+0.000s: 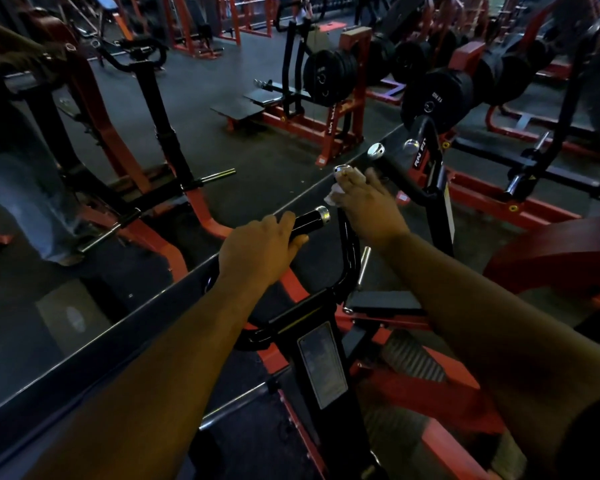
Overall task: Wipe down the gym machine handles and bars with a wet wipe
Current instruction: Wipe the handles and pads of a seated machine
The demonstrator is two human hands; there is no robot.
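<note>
Your left hand (260, 249) is wrapped over the near black handle (307, 221), fingers curled across the top and thumb underneath, so that only the chrome-capped end sticks out to the right of your knuckles; your right hand (368, 206) is higher and farther forward, closed round a second handle (343, 170) whose chrome cap shows just above your fingertips; the white wet wipe (334, 196) is bunched between that palm and the grip — a crumpled corner pokes out on the left side of the hand, the remainder is hidden under your fingers (how far it wraps round the bar cannot be seen). Both handles branch from the black upright frame (347, 258) that runs down between your forearms to a post carrying a pale placard (321, 365); beyond your right hand a third chrome-tipped bar (394, 166) angles off toward a black column with white lettering; behind it stand racks of black weight plates (329, 76) on red-orange stands. A long mirror edge (125, 320) cuts diagonally across the left half of the view — a person in pale jeans (25, 206) appears to its left; a dark red pad (561, 251) sits at the right edge.
</note>
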